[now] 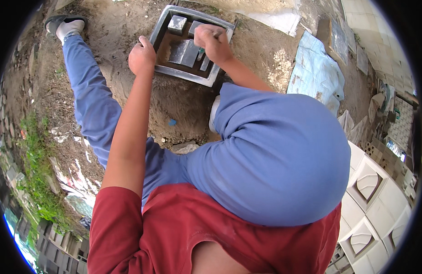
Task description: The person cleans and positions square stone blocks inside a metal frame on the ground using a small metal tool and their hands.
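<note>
On the ground in front of me lies a square grey mould (186, 76), its raised rim around several block-shaped cores (183, 53). A thin brown layer shows between the cores. My left hand (142, 56) is closed at the mould's left rim, the thumb on top; its fingertips are partly hidden. Over the right half of the mould, my right hand (213, 44) makes a fist around a small tool (201, 52). A green part of it sticks out below the fist, close to the cores; its working end is hard to make out.
A light blue sheet (315, 68) lies to the right, near flat boards (337, 41). Pale patterned blocks (368, 192) stand at the lower right. A whitish sheet (279, 17) is at the back. Grass (39, 169) grows on the left. My bent knee (284, 150) rises near my right arm.
</note>
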Demonstrator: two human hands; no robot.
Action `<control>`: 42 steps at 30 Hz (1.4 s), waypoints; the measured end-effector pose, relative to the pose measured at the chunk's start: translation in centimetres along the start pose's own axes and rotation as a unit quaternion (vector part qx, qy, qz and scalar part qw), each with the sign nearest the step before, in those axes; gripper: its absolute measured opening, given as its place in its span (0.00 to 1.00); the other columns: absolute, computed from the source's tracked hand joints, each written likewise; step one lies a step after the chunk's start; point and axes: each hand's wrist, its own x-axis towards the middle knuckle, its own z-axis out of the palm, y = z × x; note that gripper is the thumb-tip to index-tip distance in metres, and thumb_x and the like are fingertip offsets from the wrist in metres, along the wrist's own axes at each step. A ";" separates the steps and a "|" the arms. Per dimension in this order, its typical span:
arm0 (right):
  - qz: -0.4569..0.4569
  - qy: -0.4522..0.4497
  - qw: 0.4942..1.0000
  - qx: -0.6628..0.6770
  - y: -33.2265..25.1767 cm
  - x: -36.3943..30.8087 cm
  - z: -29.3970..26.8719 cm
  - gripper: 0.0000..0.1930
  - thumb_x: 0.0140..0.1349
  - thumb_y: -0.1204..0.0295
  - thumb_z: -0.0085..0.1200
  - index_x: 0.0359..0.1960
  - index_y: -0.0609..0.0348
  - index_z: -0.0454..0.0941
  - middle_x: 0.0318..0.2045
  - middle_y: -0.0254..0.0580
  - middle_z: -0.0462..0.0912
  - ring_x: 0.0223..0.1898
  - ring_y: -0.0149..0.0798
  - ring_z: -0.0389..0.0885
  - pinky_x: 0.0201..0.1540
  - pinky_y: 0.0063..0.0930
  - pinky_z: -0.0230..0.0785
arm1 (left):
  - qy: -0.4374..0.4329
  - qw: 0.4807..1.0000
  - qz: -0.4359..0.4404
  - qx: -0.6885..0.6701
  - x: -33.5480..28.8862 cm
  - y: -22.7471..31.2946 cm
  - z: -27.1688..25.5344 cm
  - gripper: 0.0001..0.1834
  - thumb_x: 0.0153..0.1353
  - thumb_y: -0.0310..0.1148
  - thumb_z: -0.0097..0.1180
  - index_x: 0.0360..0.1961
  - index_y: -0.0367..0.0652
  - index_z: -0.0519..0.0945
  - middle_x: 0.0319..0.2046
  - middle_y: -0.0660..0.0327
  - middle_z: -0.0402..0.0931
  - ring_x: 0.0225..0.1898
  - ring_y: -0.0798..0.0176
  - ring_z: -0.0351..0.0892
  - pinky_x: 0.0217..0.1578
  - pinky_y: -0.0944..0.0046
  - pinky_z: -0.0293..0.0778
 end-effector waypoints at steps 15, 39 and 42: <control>-0.001 0.009 1.000 0.012 -0.3 0.3 0.5 0.22 0.76 0.70 0.42 0.18 0.57 0.62 0.16 0.28 0.63 0.19 0.24 0.60 0.23 0.25 0.54 | 0.006 1.000 0.003 -0.007 0.2 -0.6 0.0 0.38 0.73 0.58 0.31 0.42 0.41 0.89 0.44 0.42 0.85 0.49 0.37 0.84 0.53 0.41 0.76; 0.030 0.009 0.998 -0.052 0.6 -0.5 0.3 0.21 0.77 0.67 0.41 0.20 0.57 0.64 0.19 0.27 0.64 0.23 0.24 0.59 0.27 0.25 0.54 | 0.009 1.000 0.006 -0.029 0.0 0.0 -0.1 0.36 0.73 0.58 0.32 0.40 0.41 0.89 0.41 0.42 0.85 0.46 0.36 0.84 0.50 0.41 0.76; 0.063 -0.034 0.991 -0.117 0.4 0.5 0.4 0.21 0.77 0.67 0.41 0.20 0.57 0.64 0.18 0.27 0.64 0.23 0.25 0.59 0.27 0.25 0.54 | 0.011 0.999 0.005 -0.032 0.0 -0.3 -0.3 0.36 0.73 0.57 0.32 0.40 0.41 0.89 0.42 0.41 0.85 0.46 0.36 0.84 0.50 0.41 0.76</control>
